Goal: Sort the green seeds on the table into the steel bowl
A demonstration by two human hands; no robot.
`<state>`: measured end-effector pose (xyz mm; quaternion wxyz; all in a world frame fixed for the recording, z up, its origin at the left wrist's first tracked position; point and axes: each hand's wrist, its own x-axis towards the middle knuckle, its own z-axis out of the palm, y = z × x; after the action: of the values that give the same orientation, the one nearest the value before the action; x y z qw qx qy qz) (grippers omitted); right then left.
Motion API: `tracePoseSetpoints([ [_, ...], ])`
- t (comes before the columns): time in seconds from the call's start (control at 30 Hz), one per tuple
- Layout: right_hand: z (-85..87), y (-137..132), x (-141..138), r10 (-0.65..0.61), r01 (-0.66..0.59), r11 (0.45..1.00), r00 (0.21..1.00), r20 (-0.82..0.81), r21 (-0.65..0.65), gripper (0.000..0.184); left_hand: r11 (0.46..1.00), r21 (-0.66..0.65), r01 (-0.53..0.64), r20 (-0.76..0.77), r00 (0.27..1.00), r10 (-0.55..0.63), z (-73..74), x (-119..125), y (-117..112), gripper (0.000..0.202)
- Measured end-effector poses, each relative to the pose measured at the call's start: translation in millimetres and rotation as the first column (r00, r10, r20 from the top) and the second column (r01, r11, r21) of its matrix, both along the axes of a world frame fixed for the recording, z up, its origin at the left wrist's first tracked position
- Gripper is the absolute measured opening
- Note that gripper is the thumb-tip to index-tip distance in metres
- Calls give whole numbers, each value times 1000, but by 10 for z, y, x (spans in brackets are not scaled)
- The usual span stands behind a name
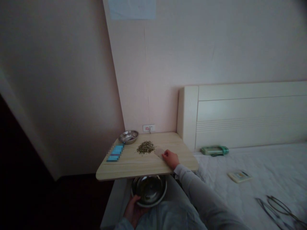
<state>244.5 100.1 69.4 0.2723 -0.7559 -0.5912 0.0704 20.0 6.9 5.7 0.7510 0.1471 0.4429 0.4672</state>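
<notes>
My left hand (133, 209) grips the near left rim of a metal bowl (160, 197), thumb over the edge. The bowl sits above my lap, just below the front edge of a light wooden tabletop (139, 167). On that top my right hand (171, 159) is closed on a thin, pale, see-through flat piece (158, 151) whose kind I cannot make out. Left of this piece lies a spread pile of small greenish-brown grains or seeds (145, 147). A few bits are scattered around it.
Another metal bowl (129, 137) stands at the tabletop's back left, behind a blurred-out blue rectangle (115, 153). A wall socket (149, 128) is behind the table. On the bed (211, 169) lie a green-capped bottle (214, 150), a pale flat box (240, 175) and looped cords (278, 206).
</notes>
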Motion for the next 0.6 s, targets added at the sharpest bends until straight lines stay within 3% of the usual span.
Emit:
tracePoseSetpoints([
  [0.27,23,107,187,-6,6,1000,999,-41,-12,21,1000,-5,4,16,1000,-4,9,-6,-3,43],
  [0.43,73,190,231,-4,4,1000,1000,-9,-30,19,999,16,-29,-23,999,30,22,9,-20,33],
  [0.6,121,271,240,-17,16,997,1000,-5,-69,18,1000,-18,12,18,1000,-12,-21,-23,28,16],
])
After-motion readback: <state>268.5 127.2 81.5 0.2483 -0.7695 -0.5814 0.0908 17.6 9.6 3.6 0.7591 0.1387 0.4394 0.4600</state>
